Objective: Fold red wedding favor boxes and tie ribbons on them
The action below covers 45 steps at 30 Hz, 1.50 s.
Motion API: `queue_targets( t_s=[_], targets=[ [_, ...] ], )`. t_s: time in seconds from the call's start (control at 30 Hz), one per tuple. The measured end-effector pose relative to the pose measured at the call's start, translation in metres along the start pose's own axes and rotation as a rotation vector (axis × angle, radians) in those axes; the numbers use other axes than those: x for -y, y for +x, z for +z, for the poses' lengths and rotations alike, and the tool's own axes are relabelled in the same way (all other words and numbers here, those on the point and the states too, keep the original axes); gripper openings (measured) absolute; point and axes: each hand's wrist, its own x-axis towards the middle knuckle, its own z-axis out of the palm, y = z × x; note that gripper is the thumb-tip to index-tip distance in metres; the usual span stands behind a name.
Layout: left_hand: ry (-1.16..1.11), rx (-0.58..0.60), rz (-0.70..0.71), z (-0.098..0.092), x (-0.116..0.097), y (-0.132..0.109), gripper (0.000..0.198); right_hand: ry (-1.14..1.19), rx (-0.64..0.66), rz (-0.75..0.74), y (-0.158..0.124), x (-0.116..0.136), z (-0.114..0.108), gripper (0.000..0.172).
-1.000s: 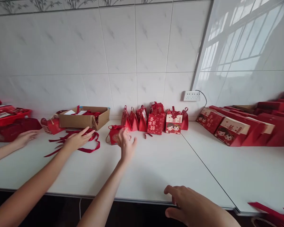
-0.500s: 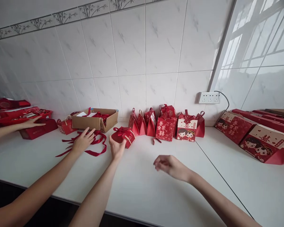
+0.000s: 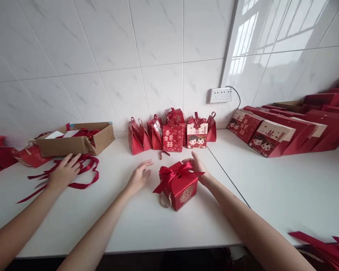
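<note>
A red gift box [image 3: 183, 194] with a satin bow and a twine handle sits on the white counter between my hands. To its left, my left hand [image 3: 139, 177] is apart from it, its fingers loosely spread and slightly blurred, holding nothing. At the right rear of the box, my right hand [image 3: 199, 168] has its fingers apart beside the end of the bow; part of it is behind the ribbon, and whether it touches the box is unclear. Another person's hand [image 3: 64, 171] lies over loose dark-red ribbons [image 3: 86, 185] on the left.
A cardboard box [image 3: 63, 146] holding red items stands at the left. Several small red gift boxes [image 3: 172, 138] line the wall, with a ribbon scrap [image 3: 164, 153] before them. Larger red boxes [image 3: 271, 137] stand at right, near a power strip [image 3: 220, 95]. More ribbon [image 3: 324, 248] shows lower right.
The view has turned right. The bowed gift box, earlier at my left hand, now sits nearer, between my hands. My left hand is off it; my right hand has come to its right side.
</note>
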Motion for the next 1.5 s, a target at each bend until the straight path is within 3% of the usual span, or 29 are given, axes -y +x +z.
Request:
queue_targets(
  t_s=[0.03,0.1,0.2,0.27,0.37,0.5,0.6,0.73,0.83,0.9,1.03,1.17,1.3,1.37,1.5],
  targets=[
    [-0.009,-0.005,-0.021,0.019,-0.008,-0.003,0.029,-0.022,-0.012,-0.014,0.001,0.003,-0.002,0.05],
    [-0.032,0.018,-0.078,0.038,-0.027,-0.013,0.036,-0.057,-0.016,-0.053,0.0,0.01,-0.008,0.049],
    [-0.059,0.176,-0.162,0.04,-0.061,-0.031,0.05,-0.103,0.067,-0.061,-0.008,0.022,-0.016,0.05],
    [-0.01,0.34,-0.198,0.04,-0.08,-0.04,0.047,-0.194,0.209,-0.047,-0.017,0.029,-0.02,0.051],
    [0.06,0.426,-0.156,0.049,-0.096,-0.035,0.038,-0.366,0.4,-0.092,-0.029,0.034,-0.019,0.049],
    [-0.106,0.378,-0.171,0.063,-0.087,-0.003,0.035,-0.46,0.313,-0.139,-0.034,0.035,-0.014,0.041],
    [-0.195,0.331,-0.17,0.066,-0.074,0.014,0.038,-0.462,0.279,-0.118,-0.033,0.035,-0.012,0.048],
    [-0.159,0.169,-0.121,0.063,-0.07,0.012,0.03,-0.58,0.33,-0.065,-0.038,0.037,-0.011,0.061],
    [-0.168,0.107,-0.12,0.057,-0.078,0.003,0.027,-0.61,0.38,-0.061,-0.043,0.039,-0.01,0.049],
    [-0.255,0.204,-0.197,0.05,-0.086,-0.002,0.029,-0.534,0.383,-0.09,-0.042,0.037,-0.009,0.041],
    [-0.33,0.555,-0.405,0.036,-0.1,-0.009,0.028,-0.332,0.4,-0.049,-0.034,0.03,-0.011,0.036],
    [-0.238,0.788,-0.343,0.031,-0.103,-0.014,0.029,-0.268,0.392,0.003,-0.03,0.027,-0.015,0.039],
    [-0.16,0.827,-0.278,0.035,-0.1,-0.015,0.028,-0.561,0.507,0.033,-0.039,0.035,-0.019,0.057],
    [-0.15,0.835,-0.287,0.037,-0.099,-0.016,0.028,-0.685,0.586,0.065,-0.044,0.038,-0.019,0.056],
    [-0.18,0.871,-0.293,0.036,-0.098,-0.015,0.027,-0.559,0.598,0.006,-0.043,0.039,-0.019,0.043]
  ],
)
